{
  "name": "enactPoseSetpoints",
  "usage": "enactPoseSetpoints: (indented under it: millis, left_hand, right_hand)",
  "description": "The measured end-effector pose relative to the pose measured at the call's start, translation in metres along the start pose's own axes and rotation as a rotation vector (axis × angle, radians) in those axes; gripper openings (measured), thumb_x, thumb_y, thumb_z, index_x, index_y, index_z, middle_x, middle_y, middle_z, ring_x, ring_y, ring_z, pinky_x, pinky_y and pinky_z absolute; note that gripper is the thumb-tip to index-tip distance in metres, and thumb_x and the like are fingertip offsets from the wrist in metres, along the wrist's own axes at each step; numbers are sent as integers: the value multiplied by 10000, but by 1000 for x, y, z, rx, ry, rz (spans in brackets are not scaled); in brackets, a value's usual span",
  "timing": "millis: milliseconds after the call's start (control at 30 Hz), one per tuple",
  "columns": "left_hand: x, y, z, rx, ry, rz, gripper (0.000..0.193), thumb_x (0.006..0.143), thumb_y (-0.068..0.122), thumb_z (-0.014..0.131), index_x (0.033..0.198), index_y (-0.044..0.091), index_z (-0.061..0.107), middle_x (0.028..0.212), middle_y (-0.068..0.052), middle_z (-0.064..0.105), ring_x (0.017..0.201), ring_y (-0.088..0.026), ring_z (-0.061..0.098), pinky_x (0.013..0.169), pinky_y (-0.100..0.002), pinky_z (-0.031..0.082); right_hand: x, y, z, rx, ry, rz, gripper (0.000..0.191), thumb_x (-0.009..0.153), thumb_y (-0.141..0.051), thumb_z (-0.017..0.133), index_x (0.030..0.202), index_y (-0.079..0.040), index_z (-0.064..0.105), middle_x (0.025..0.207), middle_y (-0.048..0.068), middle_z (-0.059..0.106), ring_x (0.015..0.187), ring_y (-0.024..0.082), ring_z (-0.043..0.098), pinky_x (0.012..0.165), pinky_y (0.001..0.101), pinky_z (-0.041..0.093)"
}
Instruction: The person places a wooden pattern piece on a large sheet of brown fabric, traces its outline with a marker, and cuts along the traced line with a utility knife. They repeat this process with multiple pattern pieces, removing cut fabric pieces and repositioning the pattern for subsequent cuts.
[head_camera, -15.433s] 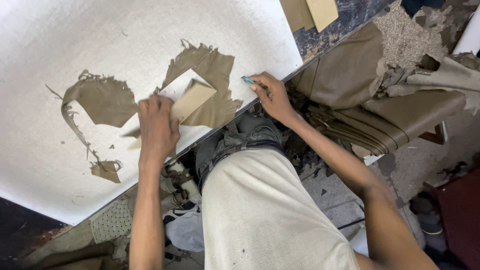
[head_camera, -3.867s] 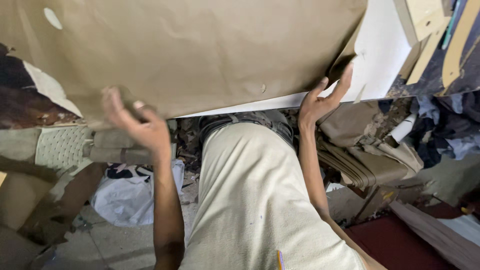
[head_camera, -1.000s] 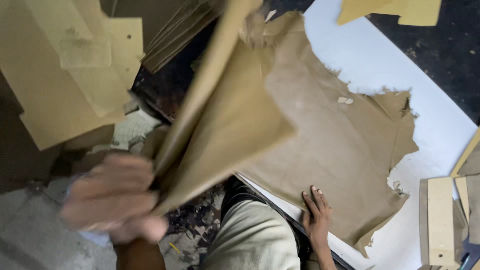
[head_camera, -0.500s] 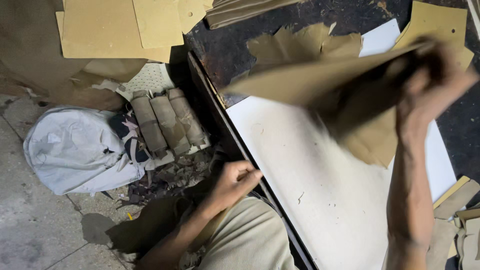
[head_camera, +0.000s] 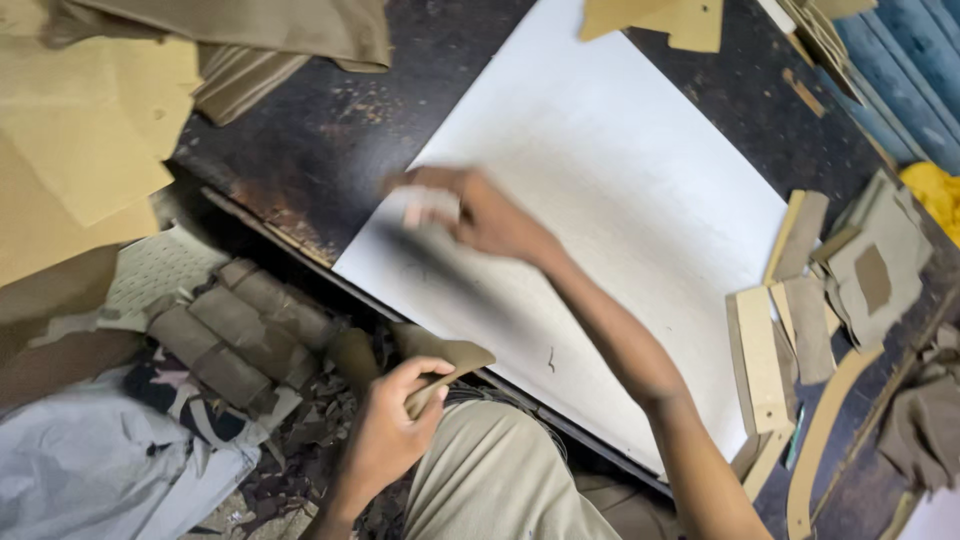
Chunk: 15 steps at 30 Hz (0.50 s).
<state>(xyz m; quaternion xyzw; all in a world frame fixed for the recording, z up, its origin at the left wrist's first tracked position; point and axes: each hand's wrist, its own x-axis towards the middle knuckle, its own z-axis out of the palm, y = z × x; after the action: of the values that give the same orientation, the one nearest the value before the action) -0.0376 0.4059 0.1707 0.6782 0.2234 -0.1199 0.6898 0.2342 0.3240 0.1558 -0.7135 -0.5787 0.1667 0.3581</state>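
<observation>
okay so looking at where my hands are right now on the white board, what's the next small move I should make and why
Probably bring the tan leather scrap in your left hand up onto the white cutting board. Your right hand is already over the board's bare near corner, blurred, while the scrap sits pinched below the table edge.

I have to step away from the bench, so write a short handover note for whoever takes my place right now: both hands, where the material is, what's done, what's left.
Left hand: below the table edge, gripping a small tan leather scrap.
Right hand: blurred, on the near-left part of the white cutting board; whether it holds anything cannot be told.
Material: the board shows no hide on it. Folded tan hides lie at the top left, tan templates at the board's right, rolled pieces below the table.
Done: board cleared.
Left: probably laying the next hide and cutting; scrap not yet put down.
</observation>
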Motion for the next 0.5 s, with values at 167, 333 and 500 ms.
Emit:
enactPoseSetpoints:
  millis: [167,333,500]
  left_hand:
    - [11,38,-17,24,43,245,179,872,41,703,1041,3,750,725,-82,748,599,-60,575,508,-249,443]
    - [44,97,-4,305,-102,590,145,886,95,739,1015,30,731,865,-71,804,789,-68,786,634,-232,587]
    - [113,191,20,1107,-263,778,236,886,213,758,1112,162,802,798,-49,783,480,-129,633,461,-311,496]
  right_hand:
    - [-102,-97,49,545,-146,20,596,891,-302,725,1378,-3,557,1266,203,669,1151,360,678,1017,454,546]
    - [-154,-99,38,484,204,493,501,844,68,438,1262,-78,673,1079,118,752,849,265,764,785,354,616]
    - [-198,-83,-79,-260,621,348,349,942,96,558,1163,-102,742,1052,71,781,921,202,777,807,298,651]
